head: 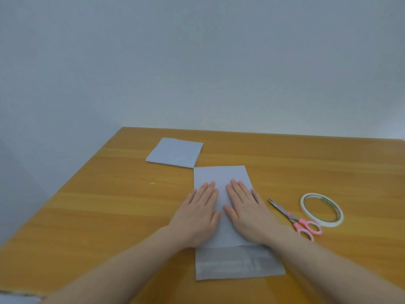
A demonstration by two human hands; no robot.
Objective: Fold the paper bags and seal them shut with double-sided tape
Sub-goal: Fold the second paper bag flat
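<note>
The left hand (pixel 197 216) and right hand (pixel 247 213) lay flat, fingers straight, each grip open and pressing the paper bag (pixel 221 174) onto the worktop (pixel 87 205). Thin and easily creased, it looked best handled by its edges. Scissors (pixel 293 218) and tape roll (pixel 321 209) lay right of the right hand.

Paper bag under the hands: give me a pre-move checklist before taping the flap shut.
1. Paper bag flat on the table: ok.
2. Left hand and right hand pressing it, fingers straight: ok.
3. Tape roll beside the right hand: ok.
4. Scissors closed, between bag and roll: ok.
5. Tape already on the flap: cannot tell.
6. Paper stack apart from the bag: ok.
</note>
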